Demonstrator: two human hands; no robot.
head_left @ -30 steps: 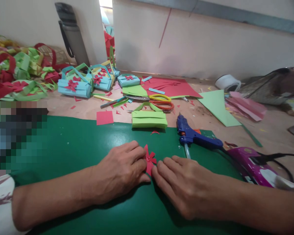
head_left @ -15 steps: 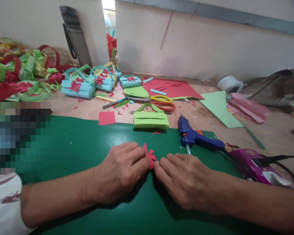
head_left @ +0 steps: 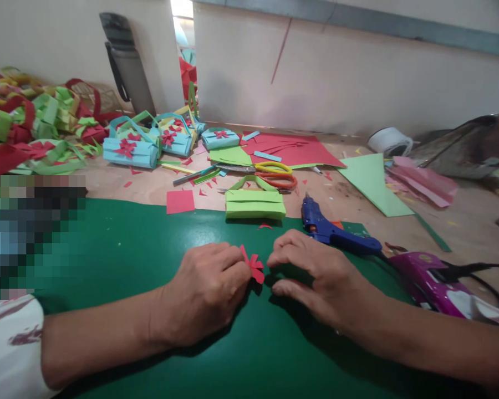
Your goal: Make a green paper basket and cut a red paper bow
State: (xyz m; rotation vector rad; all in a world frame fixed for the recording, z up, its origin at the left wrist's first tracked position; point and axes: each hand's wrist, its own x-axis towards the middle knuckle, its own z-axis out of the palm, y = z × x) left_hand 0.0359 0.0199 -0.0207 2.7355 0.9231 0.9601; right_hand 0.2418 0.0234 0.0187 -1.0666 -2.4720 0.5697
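Pinched in my left hand is a small red paper flower with narrow cut petals, held over the green mat. My right hand is just right of the flower, its thumb and fingers apart with nothing between them. Beyond the hands, a light green folded paper bag with a handle stands at the mat's far edge. A blue glue gun lies behind my right hand, partly hidden by it.
Yellow- and orange-handled scissors lie behind the green bag. Blue paper bags with red flowers stand at the back left, near a grey bottle. A red square, red sheet and magenta device with a cord surround the mat.
My right hand has let go of the flower's edge, moved slightly away and opened its fingers. My left hand still holds the flower, and its right petals now show more.
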